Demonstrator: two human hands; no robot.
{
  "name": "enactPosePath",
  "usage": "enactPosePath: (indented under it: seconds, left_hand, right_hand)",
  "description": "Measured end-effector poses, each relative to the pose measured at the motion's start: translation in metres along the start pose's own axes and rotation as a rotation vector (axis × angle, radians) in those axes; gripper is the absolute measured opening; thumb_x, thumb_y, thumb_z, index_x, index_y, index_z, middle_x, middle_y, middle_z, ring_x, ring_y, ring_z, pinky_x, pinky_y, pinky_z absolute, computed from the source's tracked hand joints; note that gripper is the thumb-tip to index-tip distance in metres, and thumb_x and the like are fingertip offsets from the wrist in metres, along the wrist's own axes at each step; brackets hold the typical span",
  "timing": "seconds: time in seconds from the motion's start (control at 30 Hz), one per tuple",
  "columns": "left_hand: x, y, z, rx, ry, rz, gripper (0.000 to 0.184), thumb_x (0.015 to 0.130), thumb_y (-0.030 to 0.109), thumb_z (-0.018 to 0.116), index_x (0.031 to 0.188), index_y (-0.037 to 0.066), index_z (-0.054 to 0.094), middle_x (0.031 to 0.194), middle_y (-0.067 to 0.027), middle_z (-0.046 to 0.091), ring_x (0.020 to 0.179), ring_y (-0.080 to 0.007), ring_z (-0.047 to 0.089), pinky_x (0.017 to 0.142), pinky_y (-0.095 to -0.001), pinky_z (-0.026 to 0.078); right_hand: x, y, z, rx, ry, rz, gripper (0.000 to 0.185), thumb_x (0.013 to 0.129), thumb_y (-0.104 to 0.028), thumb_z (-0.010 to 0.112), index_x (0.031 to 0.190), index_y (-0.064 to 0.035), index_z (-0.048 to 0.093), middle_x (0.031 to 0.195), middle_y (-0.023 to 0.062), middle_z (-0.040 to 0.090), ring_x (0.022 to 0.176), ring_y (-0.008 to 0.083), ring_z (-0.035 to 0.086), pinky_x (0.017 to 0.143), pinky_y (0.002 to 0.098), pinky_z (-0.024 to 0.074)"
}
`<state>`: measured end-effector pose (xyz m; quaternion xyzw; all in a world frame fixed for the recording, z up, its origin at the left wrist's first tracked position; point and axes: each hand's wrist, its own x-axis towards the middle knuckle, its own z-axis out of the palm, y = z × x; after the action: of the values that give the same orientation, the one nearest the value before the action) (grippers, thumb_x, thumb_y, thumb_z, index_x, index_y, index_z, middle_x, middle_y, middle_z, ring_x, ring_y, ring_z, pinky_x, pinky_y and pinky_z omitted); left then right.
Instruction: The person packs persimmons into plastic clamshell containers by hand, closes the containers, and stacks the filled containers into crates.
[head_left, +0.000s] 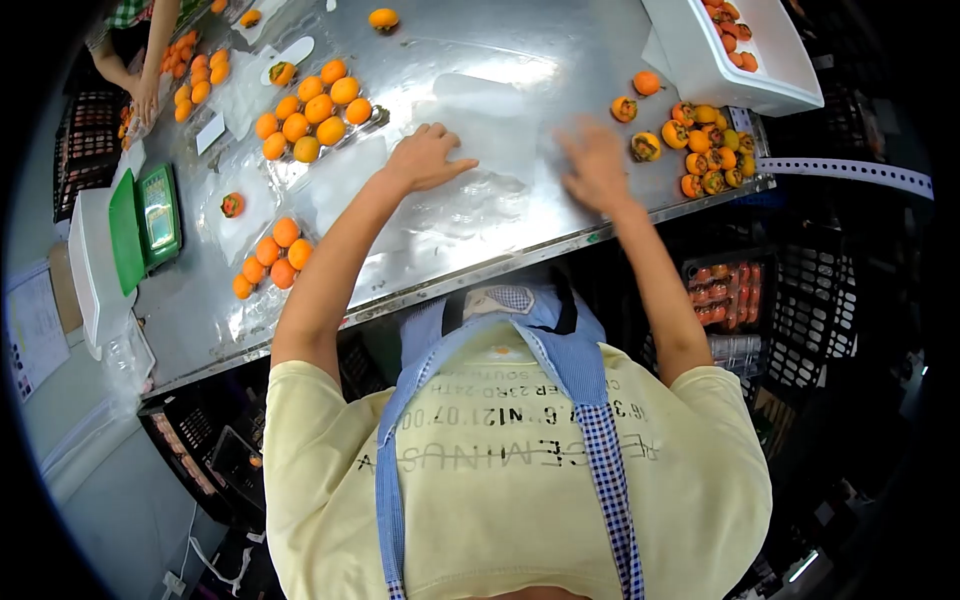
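Over the metal table (500, 50), my left hand (428, 160) is spread with its fingers apart and nothing in it. It is nearest to a group of orange persimmons (320, 108) standing in rows on its left. My right hand (594, 165) is blurred by motion, so its fingers cannot be made out. To its right lie a few loose persimmons (645, 147) and a pile of persimmons (712, 150) with their leafy tops showing. Between and below my hands, clear plastic (480, 190) lies on the metal.
A white foam box (735, 60) with fruit stands at the back right. On the left are a green scale (160, 215), a smaller persimmon group (273, 258) and a single persimmon (232, 205). Another person's hands (145, 95) are at the upper left. Black crates (815, 300) stand below the table edge.
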<state>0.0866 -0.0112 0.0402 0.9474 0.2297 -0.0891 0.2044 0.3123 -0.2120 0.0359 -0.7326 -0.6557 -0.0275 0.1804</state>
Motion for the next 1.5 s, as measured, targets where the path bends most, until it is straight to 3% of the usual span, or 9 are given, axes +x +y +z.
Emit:
enactPosePath:
  seconds: [0.4,0.53,0.8,0.93,1.03,1.23,1.33,1.4,1.5]
  left_hand:
    - [0.019,0.013,-0.056,-0.277,-0.143,-0.143,0.061,0.089,0.056,0.040,0.127,0.009,0.047,0.129,-0.0147,0.048,0.118,-0.0309,0.042,0.104,-0.0413,0.027]
    - [-0.005,0.065,-0.119,-0.763,-0.420,-0.023,0.077,0.087,0.068,0.028,0.134,0.009,0.042,0.139,-0.0143,0.039,0.130,-0.0298,0.034,0.108,-0.0413,0.024]
    - [0.028,0.114,-0.142,-1.361,-0.677,0.304,0.090,0.083,0.075,0.017,0.137,0.006,0.037,0.140,-0.0131,0.037,0.125,-0.0301,0.040,0.107,-0.0439,0.028]
    - [0.030,0.212,-0.138,-1.252,-0.722,0.481,0.074,0.087,0.056,0.047,0.136,0.002,0.036,0.135,-0.0155,0.043,0.121,-0.0291,0.046,0.101,-0.0432,0.038]
    - [0.029,0.302,-0.118,-0.993,-0.652,0.696,0.078,0.069,0.011,0.078,0.136,0.003,0.038,0.132,-0.0137,0.047,0.104,-0.0233,0.058,0.079,-0.0316,0.054]
    - [0.085,0.521,-0.108,-1.040,-0.476,0.805,0.054,0.078,0.018,0.072,0.124,0.004,0.049,0.106,-0.0127,0.063,0.086,-0.0141,0.064,0.049,-0.0205,0.050]
    - [0.132,0.635,-0.097,-0.936,-0.403,0.965,0.049,0.080,0.024,0.068,0.118,-0.001,0.050,0.093,-0.0102,0.068,0.088,-0.0150,0.066,0.050,-0.0214,0.049]
    - [0.159,0.705,-0.083,-0.986,-0.383,0.988,0.047,0.078,0.031,0.072,0.110,0.000,0.055,0.092,-0.0090,0.068,0.085,-0.0160,0.067,0.052,-0.0205,0.048]
    - [0.194,0.795,-0.066,-0.946,-0.502,0.719,0.018,0.084,0.011,0.064,0.098,0.002,0.060,0.086,-0.0075,0.064,0.076,-0.0132,0.060,0.066,-0.0228,0.049]
  right_hand:
    - [0.048,-0.024,-0.022,0.373,0.262,-0.373,0.025,0.072,-0.025,0.070,0.091,-0.0102,0.062,0.096,0.0010,0.065,0.093,0.0145,0.060,0.104,0.0419,0.0308]
    - [0.051,-0.042,-0.100,0.285,0.415,-0.458,0.030,0.073,-0.033,0.070,0.085,-0.0088,0.056,0.079,0.0028,0.060,0.074,0.0184,0.060,0.076,0.0323,0.0483]
    - [-0.043,-0.024,-0.238,-0.087,0.621,-0.185,0.043,0.065,-0.039,0.077,0.087,-0.0071,0.058,0.067,0.0046,0.057,0.052,0.0200,0.057,0.047,0.0286,0.0450]
    - [-0.126,-0.004,-0.299,-0.176,0.626,0.084,0.040,0.064,-0.036,0.080,0.079,-0.0040,0.060,0.063,0.0048,0.057,0.047,0.0172,0.056,0.044,0.0257,0.0441]
    - [-0.173,0.016,-0.341,-0.360,0.676,0.195,0.036,0.066,-0.034,0.079,0.074,-0.0032,0.061,0.060,0.0045,0.056,0.045,0.0144,0.055,0.041,0.0235,0.0424]
    - [-0.306,0.106,-0.469,-0.744,0.586,0.668,0.037,0.083,-0.046,0.060,0.093,-0.0113,0.068,0.075,0.0057,0.065,0.059,0.0179,0.061,0.052,0.0274,0.0472]
    - [-0.322,0.131,-0.535,-0.905,0.505,1.077,0.025,0.082,-0.031,0.064,0.088,-0.0075,0.069,0.071,0.0077,0.063,0.061,0.0169,0.057,0.059,0.0260,0.0445]
    - [-0.350,0.172,-0.554,-1.061,0.652,0.935,0.035,0.080,-0.042,0.060,0.078,-0.0074,0.068,0.067,0.0111,0.062,0.060,0.0223,0.059,0.059,0.0313,0.0450]
    - [-0.403,0.241,-0.584,-1.100,0.521,1.083,0.042,0.081,-0.049,0.055,0.077,-0.0089,0.068,0.073,0.0107,0.065,0.064,0.0260,0.061,0.060,0.0366,0.0455]
